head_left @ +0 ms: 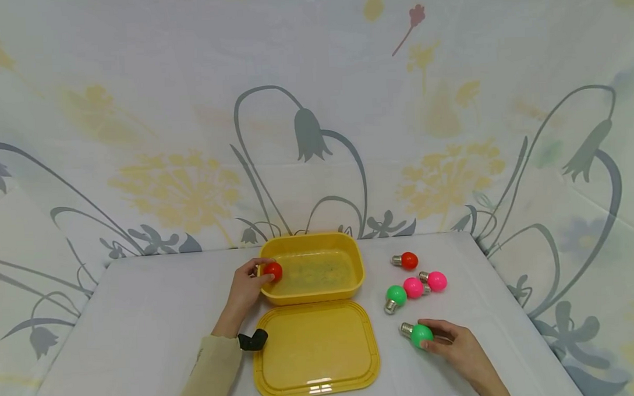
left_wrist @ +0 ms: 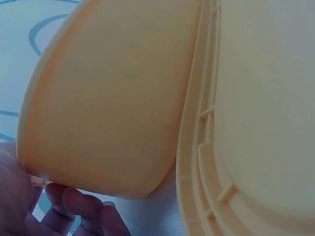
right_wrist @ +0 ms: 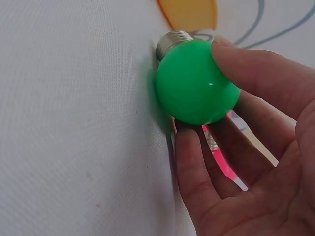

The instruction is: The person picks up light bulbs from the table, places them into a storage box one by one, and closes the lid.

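At the left end of the yellow box [head_left: 315, 296], my left hand [head_left: 245, 285] pinches a red light bulb [head_left: 273, 272] between thumb and fingers. In the left wrist view the box wall [left_wrist: 108, 98] hides that bulb, and several curled fingers [left_wrist: 86, 206] show outside the wall, below the rim. My right hand [head_left: 455, 347] holds a green light bulb [head_left: 421, 336] low over the white cloth. Seen closely, its thumb lies on one side of the green bulb [right_wrist: 197, 81] and its fingers on the other. The bulb's metal screw base points away from the palm.
A yellow lid [head_left: 317, 349] lies in front of the box. To the right lie another red bulb [head_left: 409, 260], two pink bulbs, one of them [head_left: 437, 281] farther right, and a second green bulb [head_left: 396, 295]. Flower-printed cloth walls [head_left: 316, 180] stand around the table.
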A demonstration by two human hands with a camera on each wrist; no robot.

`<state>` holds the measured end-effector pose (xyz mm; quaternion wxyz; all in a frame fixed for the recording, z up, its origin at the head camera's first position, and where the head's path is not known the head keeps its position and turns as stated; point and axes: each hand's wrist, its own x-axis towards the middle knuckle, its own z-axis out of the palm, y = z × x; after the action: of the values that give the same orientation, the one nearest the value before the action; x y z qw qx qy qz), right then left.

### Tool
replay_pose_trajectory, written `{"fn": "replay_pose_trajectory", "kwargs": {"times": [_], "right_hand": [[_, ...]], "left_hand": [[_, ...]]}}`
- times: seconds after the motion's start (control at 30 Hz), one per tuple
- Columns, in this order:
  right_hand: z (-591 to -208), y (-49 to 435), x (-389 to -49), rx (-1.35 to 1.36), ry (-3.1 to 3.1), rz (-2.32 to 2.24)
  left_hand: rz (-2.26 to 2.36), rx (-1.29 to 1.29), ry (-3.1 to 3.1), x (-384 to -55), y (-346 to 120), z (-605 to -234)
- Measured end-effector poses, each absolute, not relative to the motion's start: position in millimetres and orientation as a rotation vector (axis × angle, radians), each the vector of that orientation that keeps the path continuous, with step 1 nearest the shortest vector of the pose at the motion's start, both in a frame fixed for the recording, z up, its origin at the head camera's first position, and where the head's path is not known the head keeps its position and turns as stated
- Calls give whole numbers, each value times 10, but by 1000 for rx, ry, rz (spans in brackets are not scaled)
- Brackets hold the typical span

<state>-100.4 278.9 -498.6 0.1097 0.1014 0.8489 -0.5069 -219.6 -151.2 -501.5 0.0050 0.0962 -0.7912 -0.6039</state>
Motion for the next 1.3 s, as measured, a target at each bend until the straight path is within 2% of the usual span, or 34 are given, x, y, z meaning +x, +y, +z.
{"fn": "replay_pose_trajectory", "kwargs": {"times": [1.3], "right_hand": [[-4961, 2761, -968, 231, 2453, -1583]], "left_hand": [[-1874, 328, -2487, -2202, -1499, -5037]]}}
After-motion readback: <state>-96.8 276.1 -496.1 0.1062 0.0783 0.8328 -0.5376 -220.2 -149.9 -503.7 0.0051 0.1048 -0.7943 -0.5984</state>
